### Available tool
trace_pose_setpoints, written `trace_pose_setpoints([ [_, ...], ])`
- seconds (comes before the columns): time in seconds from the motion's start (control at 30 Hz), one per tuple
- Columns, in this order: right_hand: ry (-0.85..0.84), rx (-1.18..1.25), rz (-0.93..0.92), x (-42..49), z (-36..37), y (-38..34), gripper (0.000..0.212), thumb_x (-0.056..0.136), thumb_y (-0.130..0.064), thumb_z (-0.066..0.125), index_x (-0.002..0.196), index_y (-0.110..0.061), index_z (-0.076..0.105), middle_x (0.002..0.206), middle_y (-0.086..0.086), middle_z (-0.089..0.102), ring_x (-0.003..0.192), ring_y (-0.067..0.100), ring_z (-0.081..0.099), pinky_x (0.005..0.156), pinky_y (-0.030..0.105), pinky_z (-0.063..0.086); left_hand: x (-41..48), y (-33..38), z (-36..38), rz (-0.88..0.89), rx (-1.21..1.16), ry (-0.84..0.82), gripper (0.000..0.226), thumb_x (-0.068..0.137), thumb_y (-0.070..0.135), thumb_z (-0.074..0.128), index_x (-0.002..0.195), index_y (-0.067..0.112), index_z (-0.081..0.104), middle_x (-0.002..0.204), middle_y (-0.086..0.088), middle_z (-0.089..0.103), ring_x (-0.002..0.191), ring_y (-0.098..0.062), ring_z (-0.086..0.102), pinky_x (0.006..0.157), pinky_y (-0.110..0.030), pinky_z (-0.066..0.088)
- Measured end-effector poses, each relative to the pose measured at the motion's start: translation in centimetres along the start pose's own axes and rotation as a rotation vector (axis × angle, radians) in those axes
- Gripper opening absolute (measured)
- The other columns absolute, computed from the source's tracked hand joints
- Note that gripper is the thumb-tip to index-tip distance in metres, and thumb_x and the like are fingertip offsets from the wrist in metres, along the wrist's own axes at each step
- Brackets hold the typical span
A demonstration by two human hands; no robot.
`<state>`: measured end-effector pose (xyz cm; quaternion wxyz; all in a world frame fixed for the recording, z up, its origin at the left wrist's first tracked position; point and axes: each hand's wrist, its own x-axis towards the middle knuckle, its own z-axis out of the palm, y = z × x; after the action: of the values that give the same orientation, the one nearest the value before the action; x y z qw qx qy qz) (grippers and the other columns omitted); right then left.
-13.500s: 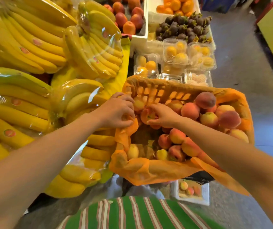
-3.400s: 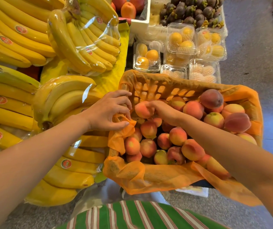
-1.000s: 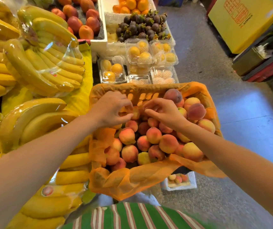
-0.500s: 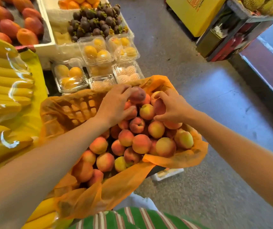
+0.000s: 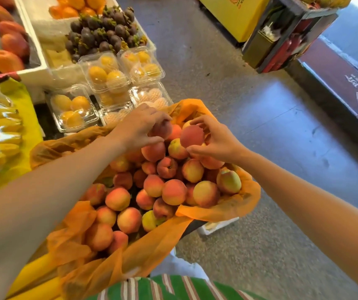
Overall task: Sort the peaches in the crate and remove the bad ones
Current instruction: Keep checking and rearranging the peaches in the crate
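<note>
We wear a green cloth garment [image 5: 173, 289] with thin white and reddish-brown stripes; our left hand [image 5: 138, 126], right hand [image 5: 219, 141] and forearms are bare.

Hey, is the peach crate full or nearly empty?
Full. Peaches fill the orange liner to its rim and heap above it at the far end, where the left hand and right hand each hold one.
</note>
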<state>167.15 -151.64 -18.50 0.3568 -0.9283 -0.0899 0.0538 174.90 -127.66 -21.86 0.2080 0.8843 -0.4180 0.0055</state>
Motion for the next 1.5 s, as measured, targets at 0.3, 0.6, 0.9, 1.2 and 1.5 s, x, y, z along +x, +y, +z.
trace_pose_setpoints([
  [0.3, -0.312, 0.049, -0.045, -2.1, 4.2, -4.6, 0.06, 0.07, -0.035, 0.085, 0.119, -0.018, 0.055, 0.103, -0.011, 0.06, 0.094, 0.003, 0.059, 0.076, 0.011, 0.048, -8.5, 0.2, -3.8, -0.125, -0.101, -0.424, 0.062, 0.07, 0.048, 0.079, 0.121, 0.023, 0.056, 0.111, 0.003, 0.06, 0.096, -0.015, 0.053, 0.08, -0.03, 0.043],
  [0.6, -0.721, -0.201, -0.16, -3.3, 12.7, -6.8, 0.069, 0.069, -0.042, 0.083, 0.126, -0.015, 0.055, 0.118, 0.004, 0.061, 0.098, 0.017, 0.058, 0.073, 0.024, 0.043, -13.4, -0.4, -1.5, -0.258, 0.304, -0.733, 0.055, 0.072, 0.047, 0.074, 0.117, 0.024, 0.053, 0.112, 0.0, 0.06, 0.103, -0.022, 0.054, 0.083, -0.038, 0.048],
  [0.9, -0.681, -0.235, -0.141, -2.0, 15.0, -6.8, 0.066, 0.07, -0.04, 0.084, 0.124, -0.011, 0.057, 0.116, 0.01, 0.059, 0.101, 0.024, 0.057, 0.079, 0.034, 0.047, -12.3, -0.8, 1.8, -0.253, 0.604, -0.698, 0.026, 0.088, 0.007, 0.055, 0.114, 0.012, 0.052, 0.112, -0.008, 0.063, 0.11, -0.027, 0.048, 0.075, -0.037, 0.042],
  [1.2, -0.681, -0.185, -0.104, -1.9, 14.3, -6.1, 0.067, 0.069, -0.039, 0.084, 0.125, -0.015, 0.056, 0.118, 0.007, 0.058, 0.101, 0.02, 0.057, 0.08, 0.033, 0.05, -12.0, -2.1, 2.1, -0.319, 0.301, -0.712, 0.048, 0.088, 0.035, 0.062, 0.13, 0.015, 0.049, 0.122, -0.008, 0.057, 0.111, -0.026, 0.052, 0.087, -0.036, 0.042],
  [1.5, -0.779, -0.221, -0.121, -1.6, 14.4, -6.6, 0.068, 0.071, -0.043, 0.082, 0.127, -0.014, 0.056, 0.123, 0.006, 0.06, 0.105, 0.021, 0.058, 0.084, 0.036, 0.052, -12.2, -2.6, 0.9, -0.408, 0.099, -0.693, 0.051, 0.087, 0.038, 0.064, 0.131, 0.017, 0.049, 0.119, -0.007, 0.055, 0.106, -0.025, 0.051, 0.082, -0.031, 0.042],
])
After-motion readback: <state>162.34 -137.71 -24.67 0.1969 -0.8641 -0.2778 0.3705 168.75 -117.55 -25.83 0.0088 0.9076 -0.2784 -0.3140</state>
